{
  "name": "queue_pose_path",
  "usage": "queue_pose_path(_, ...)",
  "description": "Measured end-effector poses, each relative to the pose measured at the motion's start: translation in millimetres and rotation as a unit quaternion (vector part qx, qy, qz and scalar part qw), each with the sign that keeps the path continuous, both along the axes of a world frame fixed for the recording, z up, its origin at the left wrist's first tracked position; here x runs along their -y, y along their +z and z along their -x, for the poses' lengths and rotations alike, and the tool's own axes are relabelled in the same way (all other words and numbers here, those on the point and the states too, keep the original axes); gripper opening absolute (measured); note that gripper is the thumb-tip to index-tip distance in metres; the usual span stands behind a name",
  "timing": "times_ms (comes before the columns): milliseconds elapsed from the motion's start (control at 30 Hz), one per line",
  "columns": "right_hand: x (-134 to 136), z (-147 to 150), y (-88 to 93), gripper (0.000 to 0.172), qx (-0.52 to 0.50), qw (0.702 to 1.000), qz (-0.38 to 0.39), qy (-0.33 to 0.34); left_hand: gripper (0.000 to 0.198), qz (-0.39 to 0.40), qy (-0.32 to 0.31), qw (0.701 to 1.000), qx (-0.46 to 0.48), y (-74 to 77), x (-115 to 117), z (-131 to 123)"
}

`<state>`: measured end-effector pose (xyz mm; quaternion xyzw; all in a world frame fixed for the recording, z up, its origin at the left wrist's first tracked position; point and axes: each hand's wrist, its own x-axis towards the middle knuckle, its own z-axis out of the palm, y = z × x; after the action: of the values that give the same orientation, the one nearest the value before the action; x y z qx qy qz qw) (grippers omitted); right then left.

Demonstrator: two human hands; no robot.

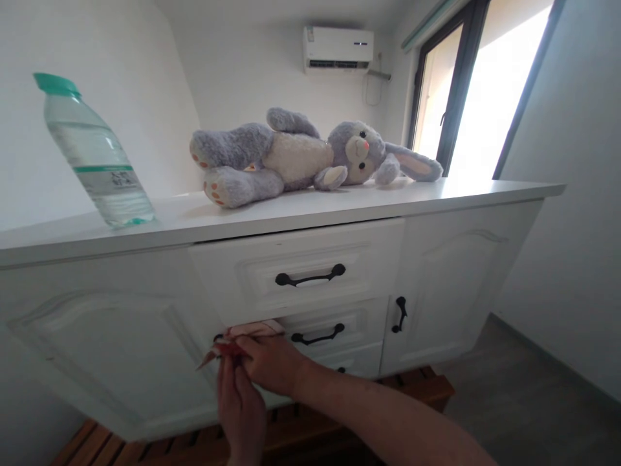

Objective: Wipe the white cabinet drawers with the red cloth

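Both hands are at the handle of the left cabinet door, working a pale pink cloth (257, 328) with a darker red part. My right hand (272, 364) comes in from the lower right, its fingers closed on the cloth. Just below and left of it, my left hand (241, 401) reaches up with its fingertips pinched on the cloth. One corner of the cloth sticks out to the left of the fingers. Only the black top end of the door handle (218, 338) shows; cloth and fingers cover the rest, so I cannot tell whether the cloth passes around it.
The white cabinet (291, 233) has drawers with black handles and a right door with its own handle (399, 315). On top lie a grey plush rabbit (301, 158) and, standing at left, a water bottle (99, 162). A slatted wooden platform (427, 386) sits below.
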<state>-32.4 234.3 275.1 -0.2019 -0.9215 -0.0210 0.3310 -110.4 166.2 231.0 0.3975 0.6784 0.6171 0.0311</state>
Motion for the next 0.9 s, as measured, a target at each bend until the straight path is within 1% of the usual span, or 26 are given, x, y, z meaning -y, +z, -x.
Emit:
queue_pose_path(67,-4.4,-38.5,-4.4,0.035,-0.009,1.0,-0.013,-0.014,0.058,0.033,-0.044,0.997,-0.047,-8.4,-7.0,-22.2)
queue_pose_path(133,-6.8,-94.0,-9.7,0.032,-0.009,0.998,-0.033,-0.046,0.057,0.055,-0.121,0.987,-0.086,-12.4,-13.0,-60.3)
queue_pose_path(200,-7.4,-156.4,-14.1,0.034,0.0,0.993,-0.063,-0.104,0.057,0.066,-0.218,0.968,-0.103,-10.3,-19.1,-108.6)
queue_pose_path(267,-7.1,-214.3,-15.9,0.039,0.005,0.984,-0.071,-0.162,0.059,0.077,-0.315,0.939,-0.117,-3.7,-26.2,-157.0)
queue_pose_path(300,-6.9,-238.3,-16.0,0.041,0.004,0.98,-0.07,-0.184,0.061,0.083,-0.352,0.924,-0.124,-0.1,-29.8,-177.9)
queue_pose_path(367,-6.9,-272.7,-17.5,0.039,-0.003,0.976,-0.056,-0.21,0.064,0.088,-0.41,0.898,-0.132,3.5,-36.0,-208.6)
queue_pose_path(400,-7.3,-282.7,-20.3,0.038,-0.007,0.975,-0.052,-0.217,0.065,0.088,-0.427,0.89,-0.13,2.2,-38.1,-217.8)
queue_pose_path(433,-7.9,-288.3,-25.3,0.036,-0.01,0.974,-0.051,-0.22,0.066,0.09,-0.437,0.886,-0.124,-1.7,-39.5,-223.0)
queue_pose_path(500,-9.4,-288.9,-43.7,0.036,-0.005,0.973,-0.053,-0.226,0.065,0.101,-0.439,0.887,-0.103,-17.5,-39.7,-223.6)
queue_pose_path(567,-10.3,-280.3,-72.2,0.037,0.006,0.97,-0.06,-0.237,0.064,0.127,-0.433,0.889,-0.078,-40.9,-37.0,-215.3)
queue_pose_path(633,-9.8,-267.4,-105.6,0.041,0.025,0.967,-0.053,-0.25,0.064,0.163,-0.434,0.884,-0.054,-65.8,-32.2,-202.9)
queue_pose_path(700,-8.2,-251.6,-135.6,0.046,0.044,0.964,-0.04,-0.258,0.065,0.192,-0.436,0.878,-0.033,-85.8,-26.3,-188.3)
queue_pose_path(733,-7.3,-241.9,-147.4,0.047,0.051,0.964,-0.035,-0.26,0.065,0.202,-0.432,0.878,-0.024,-92.7,-23.2,-179.8)
queue_pose_path(800,-5.6,-216.4,-162.9,0.048,0.05,0.966,-0.029,-0.252,0.065,0.211,-0.415,0.885,-0.002,-100.3,-16.5,-159.1)
queue_pose_path(900,-3.0,-157.9,-170.5,0.045,0.019,0.979,-0.002,-0.204,0.065,0.204,-0.356,0.91,0.056,-102.0,-4.7,-115.0)
